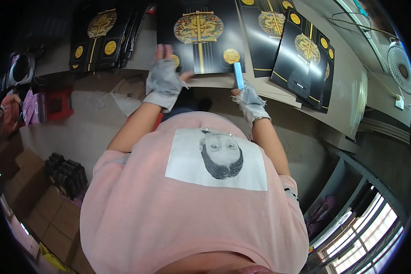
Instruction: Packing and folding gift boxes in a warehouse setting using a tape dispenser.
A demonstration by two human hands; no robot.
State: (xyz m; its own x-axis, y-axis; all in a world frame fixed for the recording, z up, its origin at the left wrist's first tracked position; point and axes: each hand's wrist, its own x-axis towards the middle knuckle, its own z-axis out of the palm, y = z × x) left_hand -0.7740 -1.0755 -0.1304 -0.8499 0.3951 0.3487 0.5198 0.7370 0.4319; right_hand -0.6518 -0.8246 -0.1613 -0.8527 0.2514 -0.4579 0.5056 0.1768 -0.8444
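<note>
On the bench (137, 59), the gloved left hand (163, 75) is pressing flat on a black gold-printed box blank (201, 36) while the right hand (247, 98) is gripping a pale blue stick (238, 75) at its near edge, stacks of similar blanks (100, 39) lying alongside.

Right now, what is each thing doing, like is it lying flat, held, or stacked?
Left hand: gloved, pressing flat on the black sheet.
Right hand: gloved, gripping the blue tool.
Blue tool: held upright, tip on the sheet's edge.
Black sheet: lying flat on the table.
Left stack: sheets fanned, overlapping.
Right stack: sheets piled, overlapping.
Fan: cannot tell if spinning.
</note>
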